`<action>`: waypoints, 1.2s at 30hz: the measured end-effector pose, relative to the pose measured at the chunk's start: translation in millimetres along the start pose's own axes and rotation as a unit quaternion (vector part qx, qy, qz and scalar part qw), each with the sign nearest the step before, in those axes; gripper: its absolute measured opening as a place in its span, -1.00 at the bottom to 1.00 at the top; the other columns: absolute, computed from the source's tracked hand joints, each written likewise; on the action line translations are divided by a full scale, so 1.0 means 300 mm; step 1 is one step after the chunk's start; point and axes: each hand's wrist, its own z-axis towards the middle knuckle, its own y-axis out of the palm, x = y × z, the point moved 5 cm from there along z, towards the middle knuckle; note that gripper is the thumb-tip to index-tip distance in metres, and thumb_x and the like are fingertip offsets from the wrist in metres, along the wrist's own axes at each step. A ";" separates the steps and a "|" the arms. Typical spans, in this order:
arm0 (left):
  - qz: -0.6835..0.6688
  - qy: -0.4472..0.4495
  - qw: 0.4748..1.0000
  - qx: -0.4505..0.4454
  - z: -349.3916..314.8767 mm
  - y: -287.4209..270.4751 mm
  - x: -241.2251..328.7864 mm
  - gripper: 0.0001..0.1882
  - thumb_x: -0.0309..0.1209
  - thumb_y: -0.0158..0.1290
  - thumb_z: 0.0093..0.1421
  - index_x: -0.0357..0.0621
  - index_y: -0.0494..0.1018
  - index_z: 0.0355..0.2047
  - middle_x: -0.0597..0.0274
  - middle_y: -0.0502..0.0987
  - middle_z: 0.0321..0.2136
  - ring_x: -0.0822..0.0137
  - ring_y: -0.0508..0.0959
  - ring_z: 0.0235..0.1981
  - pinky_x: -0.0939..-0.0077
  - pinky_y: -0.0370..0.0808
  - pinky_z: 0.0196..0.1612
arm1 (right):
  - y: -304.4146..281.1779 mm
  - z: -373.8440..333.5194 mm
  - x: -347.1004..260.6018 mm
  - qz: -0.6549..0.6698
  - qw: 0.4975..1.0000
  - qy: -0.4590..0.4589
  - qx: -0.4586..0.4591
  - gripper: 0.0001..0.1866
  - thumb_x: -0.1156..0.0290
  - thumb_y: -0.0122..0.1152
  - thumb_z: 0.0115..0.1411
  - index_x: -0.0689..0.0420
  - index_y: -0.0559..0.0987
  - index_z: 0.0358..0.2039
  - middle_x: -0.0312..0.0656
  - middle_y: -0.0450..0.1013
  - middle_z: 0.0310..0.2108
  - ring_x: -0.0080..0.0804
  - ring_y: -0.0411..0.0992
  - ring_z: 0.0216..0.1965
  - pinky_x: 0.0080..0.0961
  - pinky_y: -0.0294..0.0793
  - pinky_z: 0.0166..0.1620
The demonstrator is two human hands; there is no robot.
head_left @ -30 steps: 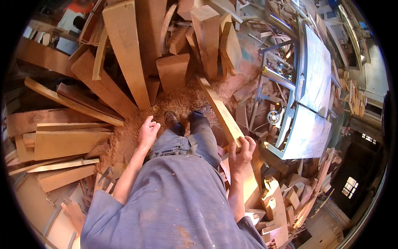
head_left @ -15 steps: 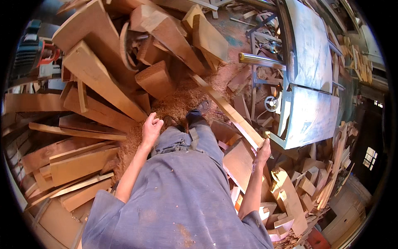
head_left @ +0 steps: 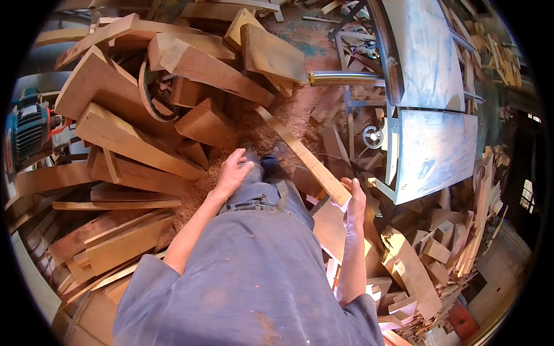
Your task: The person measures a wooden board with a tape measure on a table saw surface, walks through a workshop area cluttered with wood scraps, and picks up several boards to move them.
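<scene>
My right hand (head_left: pixel 354 198) is closed round the near end of a long, narrow wooden strip (head_left: pixel 304 157). The strip slants away to the upper left, its far end over the sawdust close to a thick block. My left hand (head_left: pixel 232 172) is in front of my left thigh, holding nothing, with its fingers loosely bent and apart. Beyond that hand lies a rough-ended wooden block (head_left: pixel 208 124), and a long thick board (head_left: pixel 135 144) rests to its left.
Thick offcuts and boards are heaped on the left and ahead. A metal-topped machine table (head_left: pixel 435 153) with a handwheel (head_left: pixel 373 136) stands at right. More scraps (head_left: pixel 435 251) pile below it. A finned motor (head_left: pixel 32 131) sits far left. Sawdust (head_left: pixel 288 118) covers the floor by my feet.
My right hand has moved slightly left and up with the wooden strip. My left hand has shifted right and a little up, and its fingers have spread somewhat.
</scene>
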 end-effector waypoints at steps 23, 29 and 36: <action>0.006 0.417 0.908 -0.025 0.247 -0.241 0.881 -0.65 -0.46 0.31 -0.07 -0.18 0.50 -0.24 0.22 0.55 -0.38 0.34 0.56 -0.35 0.44 0.51 -0.26 | 0.400 -0.077 0.083 -0.125 0.989 -0.083 0.018 -0.42 0.27 0.26 0.14 0.29 0.35 0.11 -0.07 0.46 -0.07 -0.29 0.49 -0.12 -0.41 0.48 -0.05; -0.404 0.369 0.837 0.014 0.333 -0.517 1.288 -0.46 0.02 -0.04 0.25 -0.15 0.30 0.02 0.18 0.46 -0.18 0.28 0.49 -0.16 0.32 0.45 -0.06 | 0.468 -0.079 -0.104 -0.284 0.909 -0.298 0.062 -0.19 0.14 0.39 -0.08 0.25 0.32 0.14 0.09 0.22 0.18 -0.01 0.17 0.22 -0.28 0.17 0.23; -0.403 0.347 0.847 -0.003 0.492 -0.560 1.408 -0.39 0.09 -0.16 0.28 -0.15 0.24 0.10 0.16 0.43 -0.17 0.23 0.49 -0.17 0.31 0.49 -0.12 | 0.461 -0.106 -0.243 -0.178 0.940 -0.292 0.018 -0.52 0.10 0.38 -0.07 0.16 0.55 -0.22 -0.10 0.51 -0.30 -0.17 0.50 -0.25 -0.31 0.45 -0.18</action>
